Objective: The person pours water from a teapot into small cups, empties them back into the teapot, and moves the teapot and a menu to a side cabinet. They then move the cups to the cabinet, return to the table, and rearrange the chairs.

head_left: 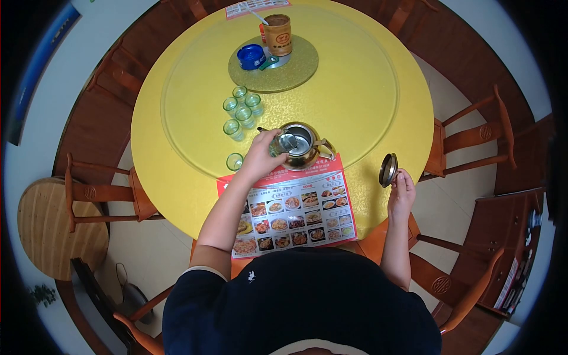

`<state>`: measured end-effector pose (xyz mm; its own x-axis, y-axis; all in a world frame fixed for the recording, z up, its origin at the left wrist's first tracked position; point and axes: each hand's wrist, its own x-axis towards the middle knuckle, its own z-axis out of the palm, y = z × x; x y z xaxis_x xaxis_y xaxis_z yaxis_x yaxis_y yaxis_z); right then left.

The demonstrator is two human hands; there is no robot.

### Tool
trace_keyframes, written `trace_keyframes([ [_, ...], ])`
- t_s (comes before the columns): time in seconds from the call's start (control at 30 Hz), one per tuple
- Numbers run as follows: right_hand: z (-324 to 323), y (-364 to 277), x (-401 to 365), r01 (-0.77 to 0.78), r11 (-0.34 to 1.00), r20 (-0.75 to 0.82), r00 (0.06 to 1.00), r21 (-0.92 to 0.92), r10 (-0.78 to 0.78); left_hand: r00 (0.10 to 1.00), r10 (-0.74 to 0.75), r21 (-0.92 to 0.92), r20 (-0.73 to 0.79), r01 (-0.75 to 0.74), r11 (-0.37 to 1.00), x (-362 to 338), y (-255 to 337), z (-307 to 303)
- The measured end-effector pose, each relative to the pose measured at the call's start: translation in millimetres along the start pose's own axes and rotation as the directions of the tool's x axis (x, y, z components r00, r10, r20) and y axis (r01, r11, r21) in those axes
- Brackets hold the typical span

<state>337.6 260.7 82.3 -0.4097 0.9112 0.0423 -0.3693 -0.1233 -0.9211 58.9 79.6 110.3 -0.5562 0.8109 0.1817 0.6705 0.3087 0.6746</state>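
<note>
My left hand (pixel 261 158) holds a green-tinted glass (pixel 280 144), tipped to the right over the open mouth of a metal teapot (pixel 303 155). The teapot stands on the yellow table at the upper edge of a red-bordered menu sheet (pixel 293 219). Off to the right, my right hand (pixel 402 189) grips the round metal lid (pixel 388 170) on its edge, away from the pot. One glass (pixel 235 161) stands beside my left wrist, and several more glasses (pixel 244 116) are grouped above it.
A small round turntable (pixel 305 68) bears a blue ashtray (pixel 251 57), a green bottle opener and a brown container (pixel 278 36) with a white utensil. Wooden chairs (pixel 479 133) surround the yellow table (pixel 195 106). Another menu sheet lies at the far edge.
</note>
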Motion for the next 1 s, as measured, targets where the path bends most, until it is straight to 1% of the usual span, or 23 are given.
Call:
trace_keyframes([
  [0.3, -2, -2, 0, 0.011, 1.000, -0.001, 1.000, -0.011, -0.011, 0.998, 0.038, 0.081, 0.054, -0.043, 0.996, 6, 4, 0],
  [0.4, -1, -4, -1, 0.012, 1.000, -0.003, 1.000, -0.007, -0.012, 0.995, 0.080, 0.122, 0.060, -0.087, 0.989, 9, 8, -1],
  [0.47, -2, -5, -1, 0.015, 1.000, -0.005, 1.000, -0.006, -0.015, 0.986, 0.159, 0.233, 0.054, -0.167, 0.958, 10, 11, -3],
  [0.5, -2, -5, -1, 0.016, 1.000, -0.006, 1.000, -0.005, -0.016, 0.986, 0.160, 0.234, 0.054, -0.168, 0.957, 12, 13, -4],
  [0.57, -3, -5, 0, 0.015, 1.000, -0.011, 1.000, -0.010, -0.015, 0.960, 0.269, 0.404, 0.078, -0.277, 0.872, 15, 19, -8],
  [0.6, -3, -5, 0, 0.013, 1.000, -0.015, 1.000, -0.015, -0.013, 0.960, 0.269, 0.404, 0.078, -0.277, 0.872, 17, 22, -9],
  [0.67, -8, -3, 1, 0.014, 1.000, -0.009, 1.000, -0.021, -0.015, 0.894, 0.419, 0.533, 0.156, -0.433, 0.726, 21, 25, -11],
  [0.7, -10, -2, 1, 0.016, 1.000, -0.004, 1.000, -0.027, -0.016, 0.895, 0.419, 0.534, 0.155, -0.433, 0.726, 22, 25, -11],
  [0.77, -4, -7, -1, 0.014, 1.000, -0.016, 1.000, -0.015, -0.014, 0.831, 0.495, 0.596, 0.254, -0.538, 0.597, 25, 26, -10],
  [0.8, -2, -8, -1, 0.012, 1.000, -0.029, 0.999, -0.004, -0.012, 0.832, 0.494, 0.597, 0.253, -0.536, 0.597, 25, 27, -10],
  [0.87, -2, -8, -2, 0.014, 1.000, -0.021, 1.000, 0.000, -0.014, 0.773, 0.560, 0.610, 0.300, -0.606, 0.510, 27, 29, -12],
  [0.9, -3, -7, -2, 0.015, 1.000, -0.015, 1.000, 0.002, -0.015, 0.774, 0.559, 0.611, 0.299, -0.605, 0.511, 28, 29, -11],
  [0.97, -6, -6, -2, 0.017, 1.000, -0.027, 0.999, -0.005, -0.017, 0.715, 0.637, 0.618, 0.290, -0.647, 0.446, 29, 26, -10],
  [1.0, -6, -4, -1, 0.017, 1.000, -0.036, 0.999, -0.010, -0.017, 0.721, 0.630, 0.626, 0.288, -0.640, 0.446, 28, 24, -10],
])
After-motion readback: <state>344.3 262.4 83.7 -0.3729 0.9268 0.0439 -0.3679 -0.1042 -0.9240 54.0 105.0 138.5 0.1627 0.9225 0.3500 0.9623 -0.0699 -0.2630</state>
